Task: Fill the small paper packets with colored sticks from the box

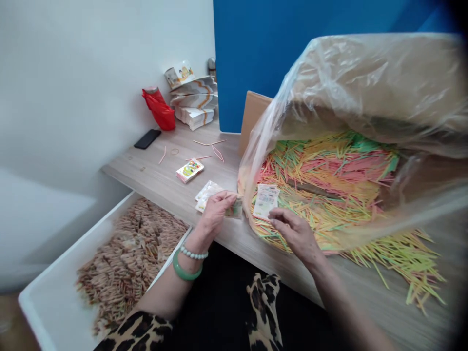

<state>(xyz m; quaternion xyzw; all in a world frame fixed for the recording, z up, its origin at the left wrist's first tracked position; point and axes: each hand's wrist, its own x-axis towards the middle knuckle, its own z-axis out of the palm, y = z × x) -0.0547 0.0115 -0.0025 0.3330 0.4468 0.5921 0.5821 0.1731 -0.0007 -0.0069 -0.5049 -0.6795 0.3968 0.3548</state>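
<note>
My left hand is closed in a pinch on a small clear plastic packet with something greenish and brown in it. Behind its fingers, a few pale printed packets lie on the table. My right hand is at the mouth of the lined box, thumb and forefinger closed at the lower right corner of a white printed packet. That packet rests against a heap of thin coloured strips, yellow, pink and green. A small stack of colourful cards lies further back.
The clear plastic liner drapes over the cardboard box. Strips spill on the right. At the back are a black phone, a red-wrapped object and banded paper stacks. A white bin of filled packets stands lower left.
</note>
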